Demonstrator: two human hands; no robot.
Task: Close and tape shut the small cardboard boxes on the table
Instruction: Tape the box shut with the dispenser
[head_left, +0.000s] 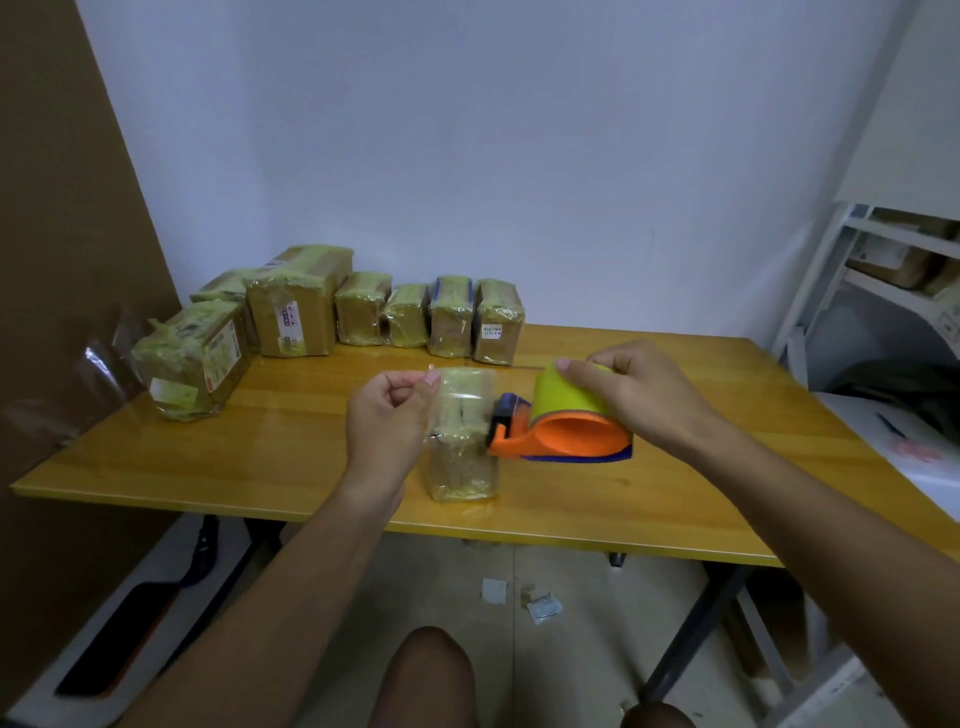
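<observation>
on the floor nearest to the viewer, under the table edge, some small scraps of paper (524, 600) lie between the person's bare knees and the dark table legs. above them is the yellow wooden table (260, 457). close to its near edge, about in the middle, stands one small box (460, 462), upright and already covered in shiny clear tape.

the left hand (389, 415) is just left of this box, a little above the table. its thumb and fingers are curled and they pinch the free end of a clear tape strip (452, 402), which stretches to the right in front of the upper part of the box. the right hand (639, 400) is on the other side and grips the orange tape dispenser (561, 439) from above, fingers wrapped over the yellow-green roll (563, 397). the dispenser's blue front end is just beside the box's right side; i cannot tell if it touches.

farther back, on the far left part of the table, a row of wrapped boxes (363, 317) stands along the white wall (467, 156), larger ones at the left, smaller at the right. well apart at the far right stands a white shelf (883, 270) with some cardboard on it.
</observation>
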